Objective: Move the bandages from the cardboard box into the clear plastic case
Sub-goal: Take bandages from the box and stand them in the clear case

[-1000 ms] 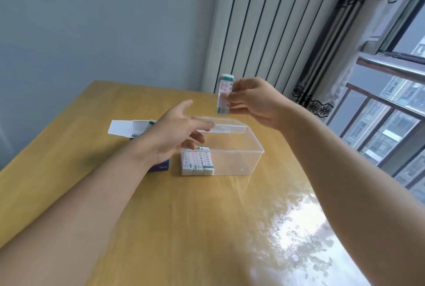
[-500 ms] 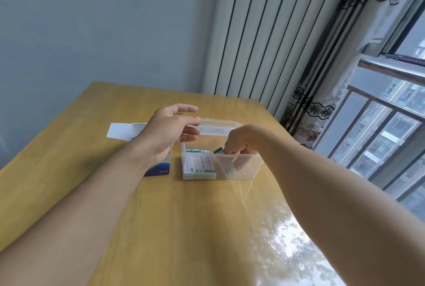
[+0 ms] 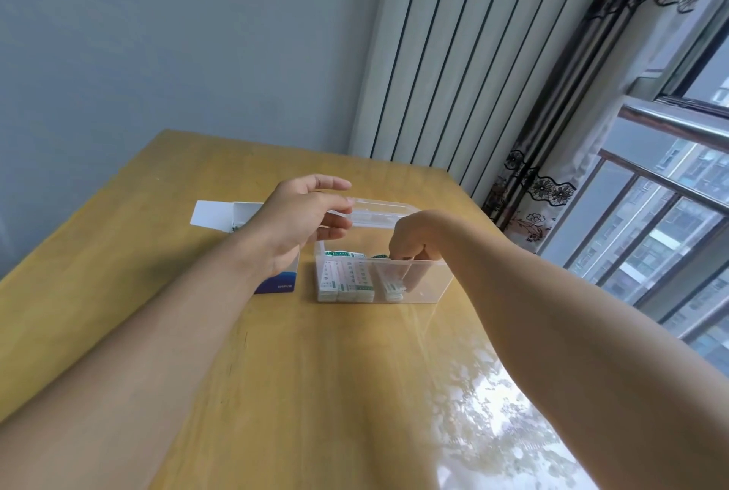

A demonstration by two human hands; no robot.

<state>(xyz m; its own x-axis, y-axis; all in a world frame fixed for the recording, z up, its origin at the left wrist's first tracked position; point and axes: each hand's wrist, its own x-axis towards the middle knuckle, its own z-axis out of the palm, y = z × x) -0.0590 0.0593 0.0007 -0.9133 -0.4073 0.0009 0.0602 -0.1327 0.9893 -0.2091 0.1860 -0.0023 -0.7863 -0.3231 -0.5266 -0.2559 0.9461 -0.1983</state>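
Cardboard box [image 3: 276, 284]: left of centre in the frame, on the tabletop [image 3: 157, 253], its white flap open toward the upper left. Blue printed front faces us; most of the box is hidden behind the left wrist, so what is inside cannot be read.

Left hand [image 3: 300, 221]: just right of the box, thumb and fingers [image 3: 335, 184] pinching the edge of the clear lid [image 3: 378, 213] and holding it raised. Index finger stretched above, the others tucked beneath the lid.

Clear plastic case [image 3: 430, 284]: centre frame, just beside the box. Thin, see-through walls, probably light enough to skid on this glossy tabletop, so the hold on the lid likely helps steady it.

Bandages in the case [image 3: 347, 280]: a row of white-and-green packs standing on end against the left wall, touching one another.

Right hand [image 3: 414, 241]: reaching down into the case from the right, fingers [image 3: 410, 280] curled round one bandage pack [image 3: 392, 288], which leans, tilted, beside the standing row. The grasp looks on, though the wall blurs it.

Handling, as a judgement: these packs look light, flat and papery, with some give. Nothing fragile here. Best taken by the long edges between thumb and fingertips, lightly, or the wrapper may crease.

Risk: the tilted pack could topple the row if pushed; sliding it upright against its neighbour seems the tidy way.

Window and curtain [image 3: 552, 134]: right side of the frame, glare spilling onto the lower right of the tabletop.
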